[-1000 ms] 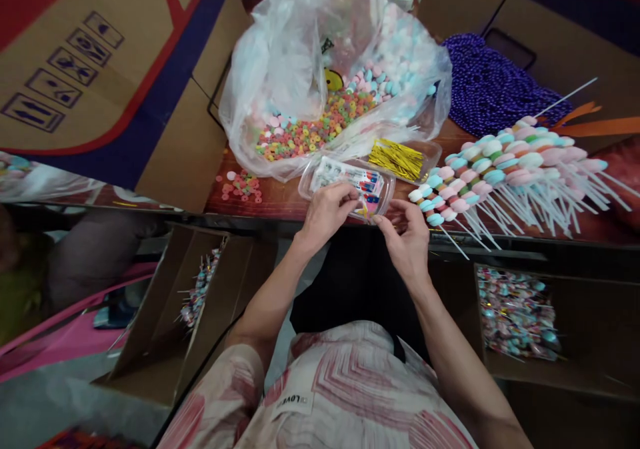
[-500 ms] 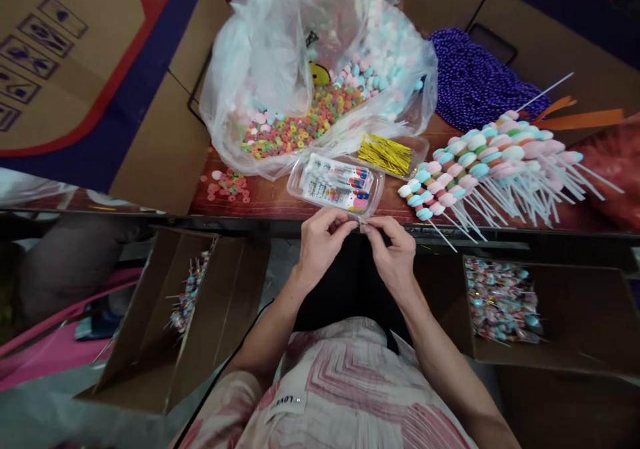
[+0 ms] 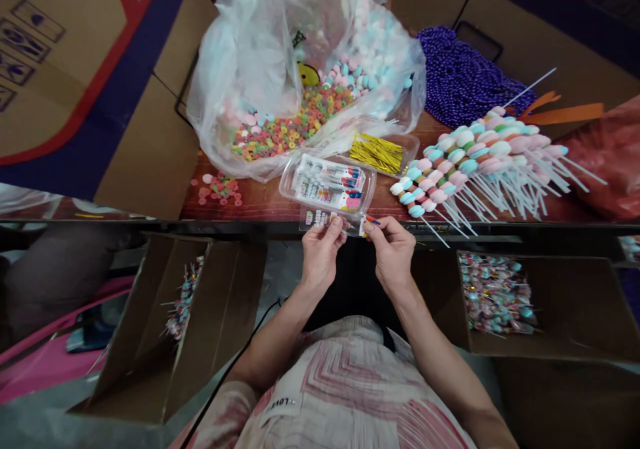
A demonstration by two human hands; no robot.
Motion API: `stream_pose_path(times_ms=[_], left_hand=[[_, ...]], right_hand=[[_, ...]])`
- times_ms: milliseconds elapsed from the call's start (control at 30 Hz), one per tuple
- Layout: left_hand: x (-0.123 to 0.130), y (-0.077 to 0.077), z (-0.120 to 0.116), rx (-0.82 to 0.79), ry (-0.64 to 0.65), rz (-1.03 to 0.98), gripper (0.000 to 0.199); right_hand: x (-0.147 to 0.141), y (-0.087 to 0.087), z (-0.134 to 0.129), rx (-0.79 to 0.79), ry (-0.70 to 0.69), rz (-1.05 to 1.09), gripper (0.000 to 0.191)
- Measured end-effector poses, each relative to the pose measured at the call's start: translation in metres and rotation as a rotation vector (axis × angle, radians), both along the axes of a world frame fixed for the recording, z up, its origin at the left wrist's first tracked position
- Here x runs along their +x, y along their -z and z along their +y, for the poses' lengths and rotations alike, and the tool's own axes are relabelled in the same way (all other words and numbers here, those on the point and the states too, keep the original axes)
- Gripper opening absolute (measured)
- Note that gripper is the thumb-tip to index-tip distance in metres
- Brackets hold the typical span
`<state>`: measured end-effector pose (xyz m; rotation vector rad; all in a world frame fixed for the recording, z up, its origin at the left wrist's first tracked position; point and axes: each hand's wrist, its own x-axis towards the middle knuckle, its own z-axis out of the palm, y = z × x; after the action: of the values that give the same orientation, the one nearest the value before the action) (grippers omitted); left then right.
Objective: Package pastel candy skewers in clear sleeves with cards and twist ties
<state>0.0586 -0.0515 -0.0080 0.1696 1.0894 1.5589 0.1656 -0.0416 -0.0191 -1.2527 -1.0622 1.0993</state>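
Note:
A small clear printed plastic bag point(image 3: 354, 223) stretches sideways between my hands at the table's front edge. My left hand point(image 3: 320, 255) pinches its middle with thumb and fingertips. On the other side, my right hand point(image 3: 394, 252) grips the end with the blue and red print. Just beyond my fingers, a clear plastic tray point(image 3: 371, 194) holds a stack of similar printed bags point(image 3: 330, 181). Behind it lie gold twist ties point(image 3: 376, 153) in another clear tray. Candy skewers point(image 3: 480, 149) on white sticks are piled to the right.
A large plastic bag point(image 3: 215, 102) of loose ring and button-shaped candies stands behind the trays. Loose candies point(image 3: 217, 190) lie at left. Purple cord point(image 3: 465, 79) sits at back right. Cardboard boxes point(image 3: 150, 149) flank the table. Open boxes with wrapped skewers point(image 3: 497, 295) stand below on both sides.
My hands have moved slightly apart, and the printed bag now shows spread between them. Earlier the fingertips were close together with little of it visible. The view has shifted slightly.

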Motion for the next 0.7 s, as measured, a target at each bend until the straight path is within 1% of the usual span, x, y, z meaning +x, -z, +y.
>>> stream_pose_path(times_ms=[133,200,300,367,433,500,567,633,700], left_hand=[[0.005,0.003,-0.001,-0.015,-0.062,0.082,0.041],[0.008,0.005,-0.005,0.003,-0.043,0.117,0.043],[0.007,0.004,-0.007,0.021,0.003,0.111,0.041],[0.005,0.004,-0.007,0.037,-0.01,0.105,0.039],[0.003,0.006,-0.005,0.067,-0.039,0.14,0.038],[0.004,0.007,-0.003,0.101,-0.058,0.196,0.038],[0.008,0.008,-0.003,0.11,-0.068,0.232,0.038],[0.012,0.007,-0.004,0.087,-0.061,0.234,0.037],[0.016,0.005,-0.004,0.066,-0.04,0.208,0.037]], right_hand=[[-0.003,0.001,-0.006,-0.002,0.018,-0.043,0.04],[-0.001,0.0,-0.008,-0.008,0.044,-0.062,0.045],[0.006,-0.003,-0.01,0.01,0.04,-0.129,0.043],[0.01,-0.004,-0.012,0.017,0.013,-0.154,0.042],[0.012,-0.001,-0.012,-0.009,-0.013,-0.11,0.039],[0.012,0.004,-0.011,-0.049,-0.022,-0.021,0.037],[0.011,0.009,-0.009,-0.063,0.011,0.049,0.041],[0.011,0.011,-0.008,-0.066,0.064,0.064,0.047],[0.015,0.009,-0.007,-0.075,0.087,0.014,0.05]])
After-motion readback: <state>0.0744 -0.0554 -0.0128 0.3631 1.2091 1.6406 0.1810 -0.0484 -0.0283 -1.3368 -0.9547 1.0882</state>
